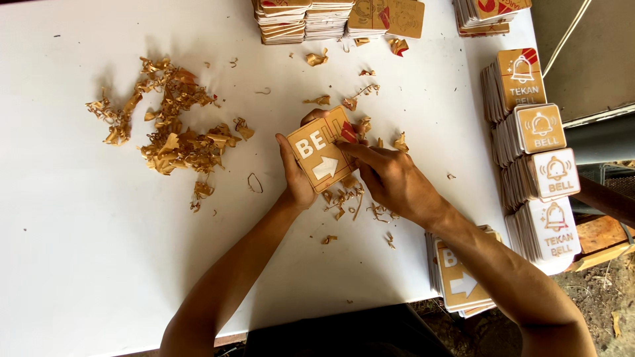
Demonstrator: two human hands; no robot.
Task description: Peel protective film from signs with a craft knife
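Note:
My left hand [296,177] grips a small rectangular sign plate [320,150] covered in tan masking film, with white letters and a white arrow showing. It holds the plate tilted above the white table [79,251]. My right hand [390,175] pinches the film at the plate's right edge, where a red patch shows. Small curls of peeled tan film [344,198] lie directly under both hands.
A large pile of peeled film scraps [169,125] lies left. Stacks of finished bell signs [539,172] line the right edge. A stack of arrow plates [458,281] sits by my right forearm. More stacks [304,20] stand at the far edge.

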